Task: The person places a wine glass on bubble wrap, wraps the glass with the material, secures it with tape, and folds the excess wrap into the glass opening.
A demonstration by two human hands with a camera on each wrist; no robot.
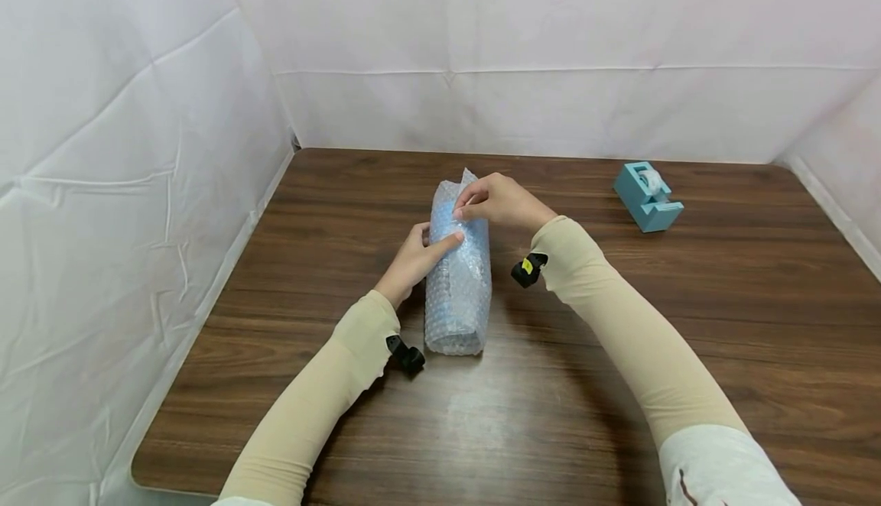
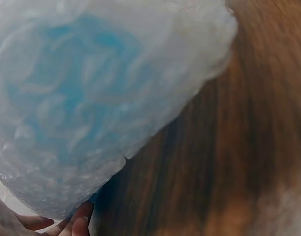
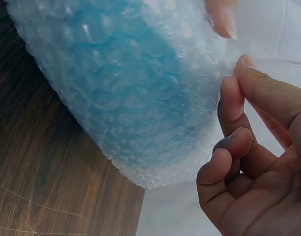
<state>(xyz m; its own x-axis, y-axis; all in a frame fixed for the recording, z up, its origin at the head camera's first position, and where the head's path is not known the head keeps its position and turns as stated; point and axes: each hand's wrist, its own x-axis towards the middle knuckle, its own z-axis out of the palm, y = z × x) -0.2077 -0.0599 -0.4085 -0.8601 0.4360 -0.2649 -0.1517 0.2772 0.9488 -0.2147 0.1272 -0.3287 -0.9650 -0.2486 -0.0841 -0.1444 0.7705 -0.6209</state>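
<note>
A bubble-wrapped bundle [image 1: 457,292] lies lengthwise on the table, and something blue shows through its clear layers. My left hand [image 1: 417,257] grips its left side, thumb laid over the top and fingers around the side, partly hidden. In the left wrist view some of the left fingers [image 2: 81,219] show under the wrap. My right hand [image 1: 505,200] is over the bundle's far half, just beyond the left thumb. Its thumb and index finger pinch a thin clear strip, which looks like tape, right at the wrap; the other fingers curl inward in the right wrist view.
A light-blue tape dispenser [image 1: 648,196] with a clear roll stands at the back right of the dark wooden table [image 1: 688,322]. White cloth [image 1: 551,108] hangs behind the table and along both sides. Black wrist cameras [image 1: 406,355] are strapped over beige sleeves.
</note>
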